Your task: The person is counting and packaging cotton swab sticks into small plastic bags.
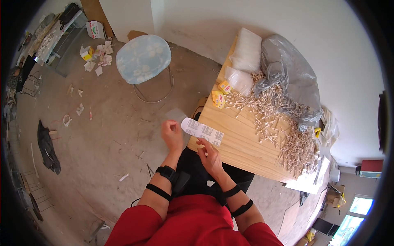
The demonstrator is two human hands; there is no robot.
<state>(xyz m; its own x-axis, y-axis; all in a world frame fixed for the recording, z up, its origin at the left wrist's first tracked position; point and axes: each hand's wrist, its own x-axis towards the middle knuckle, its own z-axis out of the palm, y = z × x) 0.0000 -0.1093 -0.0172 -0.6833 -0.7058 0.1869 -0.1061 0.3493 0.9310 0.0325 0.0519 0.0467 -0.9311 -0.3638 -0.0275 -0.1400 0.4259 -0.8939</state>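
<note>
A long white printed paper strip [202,131] with one rounded end lies across the near left corner of the wooden table [246,149], its rounded end past the edge. My left hand [171,133] is left of that end, off the table, fingers closed in a pinch. A thin clear plastic piece [176,115], perhaps a small bag, rises from its fingertips. By the strip's lower edge is my right hand [210,158], fingers loosely bent and apart; whether a fingertip touches the paper is hard to tell. Two small yellow boxes [218,99] stand farther back on the table.
Loose cotton swabs [271,106] heap over the table's right side, beside a grey plastic bag [289,61] and clear packs [247,49]. A stool with a light blue cover [143,59] stands far left. Paper scraps [104,53] and a black cloth [48,147] lie on the floor.
</note>
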